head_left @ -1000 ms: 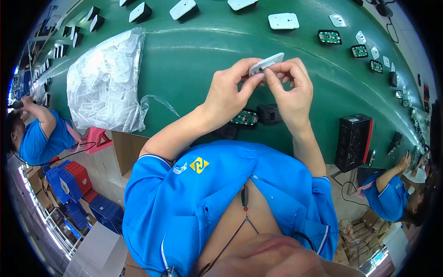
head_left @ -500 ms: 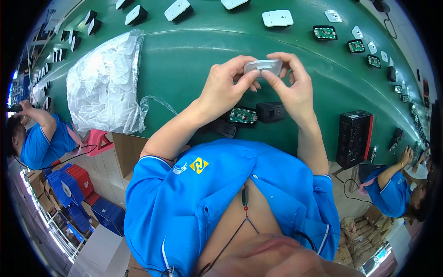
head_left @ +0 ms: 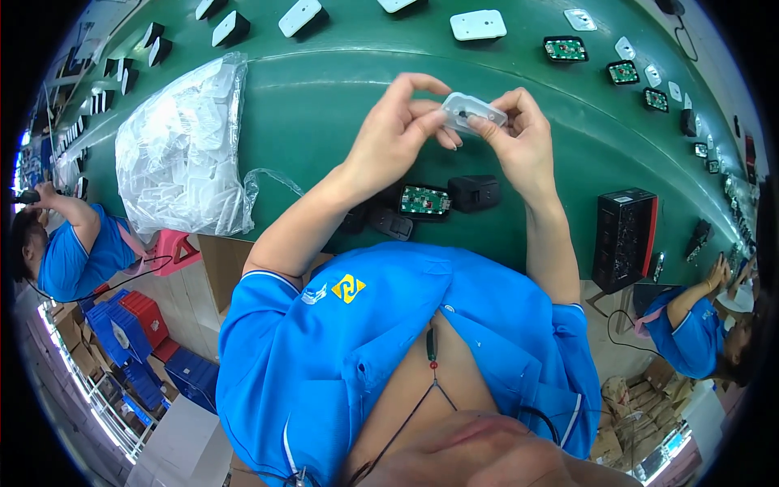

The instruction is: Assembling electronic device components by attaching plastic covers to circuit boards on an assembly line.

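Observation:
A translucent white plastic cover (head_left: pixel 462 105), flat with rounded corners and a small dark spot on its face, is held above the green table. My right hand (head_left: pixel 523 142) pinches its right end between thumb and fingers. At the left end, my left hand (head_left: pixel 398 130) has its thumb against the edge, with index finger bent above and the other fingers partly blurred. Just below the hands lie a green circuit board in a black housing (head_left: pixel 425 201), a black block-shaped case (head_left: pixel 475 194) and a dark plastic part (head_left: pixel 391 223) close to my shirt.
A clear bag of white plastic covers (head_left: pixel 182 154) lies to the left. White-topped black cases (head_left: pixel 479 25) and open housings with boards (head_left: pixel 565 49) line the far side. On the right stands a black and red box (head_left: pixel 623 239). Co-workers in blue sit at both sides.
The cover has tilted so that its broad face shows, where its edge faced up before. My left hand has shifted slightly, its index finger lifting off the cover.

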The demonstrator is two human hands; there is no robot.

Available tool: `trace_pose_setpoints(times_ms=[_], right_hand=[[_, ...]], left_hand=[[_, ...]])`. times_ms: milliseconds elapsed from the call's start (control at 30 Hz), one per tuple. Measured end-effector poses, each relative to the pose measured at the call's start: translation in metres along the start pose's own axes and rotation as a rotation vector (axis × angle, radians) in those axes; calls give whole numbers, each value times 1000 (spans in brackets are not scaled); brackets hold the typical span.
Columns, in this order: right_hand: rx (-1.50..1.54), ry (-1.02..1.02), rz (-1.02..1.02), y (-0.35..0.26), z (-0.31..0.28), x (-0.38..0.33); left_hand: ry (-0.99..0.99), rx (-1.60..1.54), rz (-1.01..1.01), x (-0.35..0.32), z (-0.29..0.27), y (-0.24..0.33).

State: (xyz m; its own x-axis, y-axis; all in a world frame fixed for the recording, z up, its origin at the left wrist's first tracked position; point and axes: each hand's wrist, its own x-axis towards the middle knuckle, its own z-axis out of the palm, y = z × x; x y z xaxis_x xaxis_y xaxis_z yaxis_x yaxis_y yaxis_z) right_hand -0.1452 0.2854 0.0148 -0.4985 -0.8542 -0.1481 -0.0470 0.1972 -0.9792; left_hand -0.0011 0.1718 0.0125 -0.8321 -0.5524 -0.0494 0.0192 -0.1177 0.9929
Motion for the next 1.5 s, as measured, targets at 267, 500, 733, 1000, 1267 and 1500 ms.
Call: trace_pose_setpoints(times_ms=[267,500,733,1000,1267,1500], right_hand=[[-3,259,-118,-8,-44,-18],[-619,899,-159,-11,-171,-102],[-608,586,11,-13,-123,-98],[-974,-233,-392,24,-31,-73],[-907,137,195,-3,-27,-41],[-1228,-62,-398,8,-51,-28]], left_hand=[[146,108,-64,24,-68,-19],[191,940,25,32,-85,-28],[277,1463,269,6,-63,-40],[159,1235,433,1,-63,-44],[74,1166,514,2,-50,-51],[78,1132,535,4,-50,-54]])
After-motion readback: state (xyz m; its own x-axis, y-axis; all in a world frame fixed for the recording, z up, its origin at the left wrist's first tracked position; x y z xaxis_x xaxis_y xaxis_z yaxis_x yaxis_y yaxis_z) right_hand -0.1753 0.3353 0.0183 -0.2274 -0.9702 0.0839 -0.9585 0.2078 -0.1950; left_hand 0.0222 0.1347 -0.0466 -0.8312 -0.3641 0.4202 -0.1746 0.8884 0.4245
